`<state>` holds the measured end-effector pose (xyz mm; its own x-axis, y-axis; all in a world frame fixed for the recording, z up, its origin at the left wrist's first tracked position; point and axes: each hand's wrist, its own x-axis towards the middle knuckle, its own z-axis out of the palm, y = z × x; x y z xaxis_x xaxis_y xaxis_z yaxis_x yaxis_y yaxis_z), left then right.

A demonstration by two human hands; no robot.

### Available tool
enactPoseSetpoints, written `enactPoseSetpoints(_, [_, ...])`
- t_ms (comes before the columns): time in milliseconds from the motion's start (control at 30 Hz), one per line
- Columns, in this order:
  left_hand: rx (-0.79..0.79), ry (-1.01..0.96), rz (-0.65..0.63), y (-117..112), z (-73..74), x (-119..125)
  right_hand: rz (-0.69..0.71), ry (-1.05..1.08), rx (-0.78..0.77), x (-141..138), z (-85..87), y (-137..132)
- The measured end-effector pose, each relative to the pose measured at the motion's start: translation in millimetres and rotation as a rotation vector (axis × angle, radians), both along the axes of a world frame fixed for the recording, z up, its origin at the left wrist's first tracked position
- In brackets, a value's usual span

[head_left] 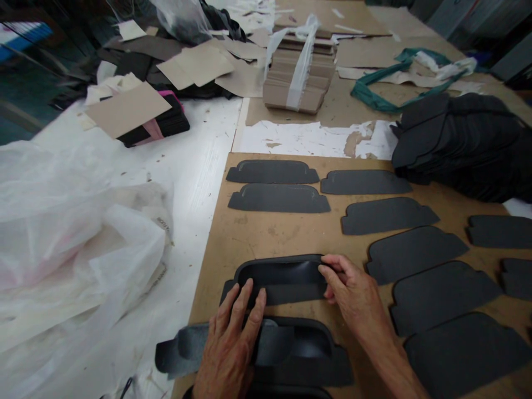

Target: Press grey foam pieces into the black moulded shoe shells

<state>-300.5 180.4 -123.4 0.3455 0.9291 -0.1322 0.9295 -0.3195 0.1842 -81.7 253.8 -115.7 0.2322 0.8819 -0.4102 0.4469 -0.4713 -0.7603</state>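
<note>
A black moulded panel with a shallow hollow and a raised rim (291, 274) lies on the brown board. My right hand (353, 291) pinches its upper right corner between thumb and fingers. Spread fingers of my left hand (233, 341) rest at the panel's lower left edge, with nothing gripped. Below it is a second moulded panel (324, 368), partly covered by a loose dark curved piece (183, 349) that runs under my left hand. Another dark panel (286, 392) shows at the bottom edge, mostly cut off.
Flat dark panels (415, 252) lie in rows on the brown board (266, 238). A pile of black pieces (457, 138) stands at right. Behind are a tied cardboard stack (297, 77) and a green strap (374, 97). Plastic sheeting (83, 233) covers the left side.
</note>
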Motion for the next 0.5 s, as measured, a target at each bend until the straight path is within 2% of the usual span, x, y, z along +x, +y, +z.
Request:
enactPoseSetpoints(233, [0.017,-0.013,0.008,1.3,-0.1,1.5,0.029,-0.046,0.016,1.2,-1.9,-0.8])
enactPoseSetpoints(500, [-0.001,-0.04,0.004,1.7,2.5,1.8,0.095,-0.128,0.041,4.0,3.5,3.6])
